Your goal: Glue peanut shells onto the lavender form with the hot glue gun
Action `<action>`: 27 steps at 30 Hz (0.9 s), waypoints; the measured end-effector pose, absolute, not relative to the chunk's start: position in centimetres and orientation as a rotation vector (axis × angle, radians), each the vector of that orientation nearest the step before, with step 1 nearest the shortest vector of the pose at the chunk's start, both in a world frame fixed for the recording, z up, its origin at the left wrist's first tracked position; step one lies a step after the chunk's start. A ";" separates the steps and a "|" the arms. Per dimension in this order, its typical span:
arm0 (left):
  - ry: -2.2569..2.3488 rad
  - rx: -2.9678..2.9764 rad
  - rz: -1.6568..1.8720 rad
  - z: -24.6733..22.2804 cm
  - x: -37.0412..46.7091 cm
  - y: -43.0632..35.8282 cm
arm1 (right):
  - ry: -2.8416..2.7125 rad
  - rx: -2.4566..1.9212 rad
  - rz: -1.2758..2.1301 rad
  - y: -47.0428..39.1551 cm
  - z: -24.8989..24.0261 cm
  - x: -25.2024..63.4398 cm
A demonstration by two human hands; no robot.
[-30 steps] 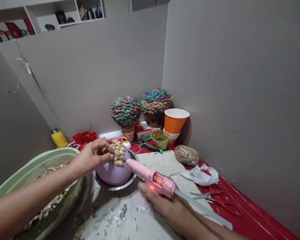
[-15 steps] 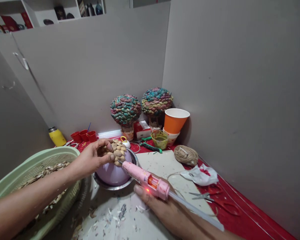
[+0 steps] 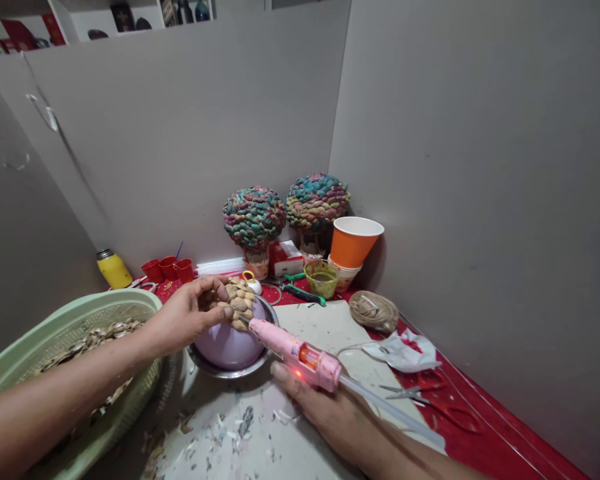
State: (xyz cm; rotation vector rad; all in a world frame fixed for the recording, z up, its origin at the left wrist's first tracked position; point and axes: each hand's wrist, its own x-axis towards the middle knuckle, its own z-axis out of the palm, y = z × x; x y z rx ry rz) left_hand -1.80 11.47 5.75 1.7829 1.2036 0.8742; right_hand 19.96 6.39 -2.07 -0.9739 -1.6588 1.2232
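Note:
A smooth purple ball, perhaps a balloon [image 3: 229,348], rests in a metal bowl [image 3: 274,320], its top partly covered with rows of tan peanut shells [image 3: 241,303]. From the left, my left hand [image 3: 187,312] reaches over it, thumb and fingers curled closed on the edge of the shells; the fingertips partly hide what they grip. My right hand [image 3: 320,407] is wrapped round a pink hot glue gun [image 3: 283,343] with a lit red light. Its nozzle touches or nearly touches the lower edge of the shells. A long clear glue stick [image 3: 393,410] sticks out of its back.
A green basket [image 3: 145,300] of shell pieces stands left. Behind are two colourful shell trees [image 3: 254,217], paper cups [image 3: 356,243], pliers [image 3: 305,295] and a yellow-green tub [image 3: 321,280]. Twine [image 3: 373,311] and scissors [image 3: 420,397] lie right. Scraps litter the board [image 3: 310,333].
The view has shifted slightly. Both hands keep almost the same pose, with the glue gun's nozzle still at the shells' lower edge.

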 end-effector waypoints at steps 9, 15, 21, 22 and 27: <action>1.214 1.775 0.878 5.9 -1.5 11.4 | -1.689 -0.865 1.237 6.0 -1.4 19.9; 1.205 1.771 0.890 5.8 -1.5 11.5 | -1.688 -0.899 1.218 6.0 -1.7 19.7; 1.210 1.761 0.881 5.6 -1.4 11.5 | -1.677 -0.968 1.215 6.0 -1.8 19.4; 1.213 1.762 0.884 5.5 -1.4 11.5 | -1.668 -0.976 1.208 5.9 -1.8 19.3; 1.189 1.754 0.899 5.3 -1.3 11.6 | -1.670 -0.989 1.181 5.9 -1.7 18.9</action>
